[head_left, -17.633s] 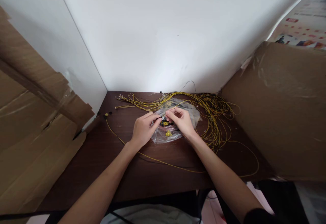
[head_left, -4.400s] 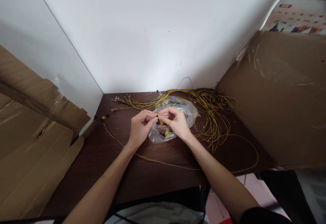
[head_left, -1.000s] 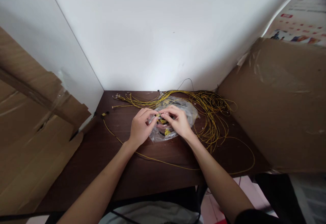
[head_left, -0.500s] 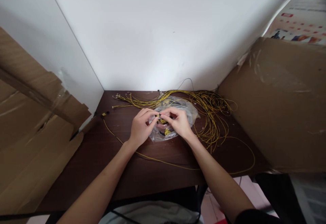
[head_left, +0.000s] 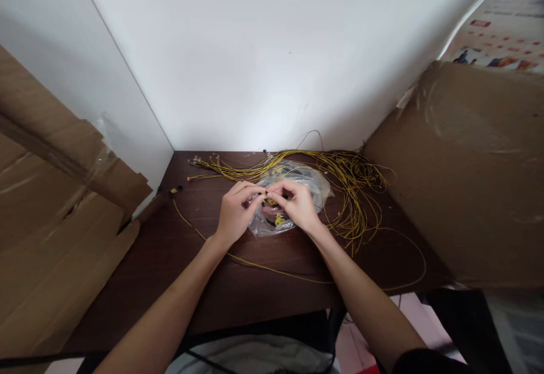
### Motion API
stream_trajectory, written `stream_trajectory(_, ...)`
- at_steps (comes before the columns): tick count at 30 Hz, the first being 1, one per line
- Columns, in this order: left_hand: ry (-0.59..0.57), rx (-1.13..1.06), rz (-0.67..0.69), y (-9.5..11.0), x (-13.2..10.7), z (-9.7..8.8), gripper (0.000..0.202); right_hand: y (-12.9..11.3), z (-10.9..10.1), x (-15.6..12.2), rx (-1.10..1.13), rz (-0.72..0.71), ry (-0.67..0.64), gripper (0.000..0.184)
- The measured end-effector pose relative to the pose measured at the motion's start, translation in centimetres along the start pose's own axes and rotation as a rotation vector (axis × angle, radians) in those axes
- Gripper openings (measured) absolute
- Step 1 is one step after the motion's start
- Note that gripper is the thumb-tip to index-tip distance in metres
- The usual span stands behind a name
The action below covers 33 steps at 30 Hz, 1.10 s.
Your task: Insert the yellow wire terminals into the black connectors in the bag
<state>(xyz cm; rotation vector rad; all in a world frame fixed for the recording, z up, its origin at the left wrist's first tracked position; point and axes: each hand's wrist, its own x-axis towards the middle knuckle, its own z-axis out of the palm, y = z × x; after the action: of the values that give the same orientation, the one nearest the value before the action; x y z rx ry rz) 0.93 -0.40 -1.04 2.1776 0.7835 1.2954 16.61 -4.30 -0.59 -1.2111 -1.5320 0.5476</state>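
Observation:
My left hand [head_left: 234, 213] and my right hand [head_left: 298, 204] meet fingertip to fingertip above a clear plastic bag [head_left: 317, 184] on the dark wooden table [head_left: 212, 283]. Both pinch a small black and yellow connector [head_left: 269, 197] between them; its details are too small to tell. More small yellow and black parts [head_left: 278, 221] lie inside the bag. A tangle of thin yellow wires [head_left: 352, 184] spreads behind and to the right of the bag. One long yellow wire [head_left: 272, 269] runs across the table beneath my forearms.
Torn cardboard sheets [head_left: 55, 215] lean at the left. A large cardboard box [head_left: 471, 175] stands at the right, against the table. A white wall [head_left: 272, 56] closes the back. A small yellow and black connector [head_left: 173, 191] lies near the table's left edge.
Almost nothing differs over the last second: both hands stay together over the bag, with only slight finger shifts on the small connector.

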Motion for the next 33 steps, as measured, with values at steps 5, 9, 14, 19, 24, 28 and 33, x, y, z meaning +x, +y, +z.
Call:
stream_trajectory(5, 0.005, -0.036, -0.027, 0.0, 0.1, -0.1, 0.007, -0.2, 0.0, 0.0, 0.009, -0.043, -0.014, 0.004)
stream_trajectory(9, 0.002, -0.071, -0.055, -0.2, 0.1, 0.0, 0.008, -0.3, -0.1, 0.1, 0.039, -0.032, -0.018, 0.003)
stream_trajectory(14, -0.015, -0.144, -0.070, -0.2, 0.0, 0.2, 0.016, -0.5, 0.1, 0.2, 0.264, 0.112, -0.027, 0.016)
stream_trajectory(19, -0.087, -0.176, -0.048, 0.4, 0.1, 0.0, 0.023, -0.6, 0.0, 0.3, 0.302, 0.114, -0.002, 0.026)
stream_trajectory(24, -0.007, -0.257, -0.130, 0.7, 0.5, -0.3, 0.020, -1.2, -0.5, 0.1, -0.127, -0.086, -0.056, 0.017)
stream_trajectory(28, 0.223, -0.386, -0.300, 0.3, 1.1, -1.1, 0.024, -1.9, -1.0, 0.1, -0.352, -0.209, -0.158, 0.020)
stream_trajectory(33, 0.634, -0.583, -0.406, -0.8, 2.3, -2.9, 0.029, -2.6, -3.2, 1.0, -0.403, -0.229, -0.113, 0.027)
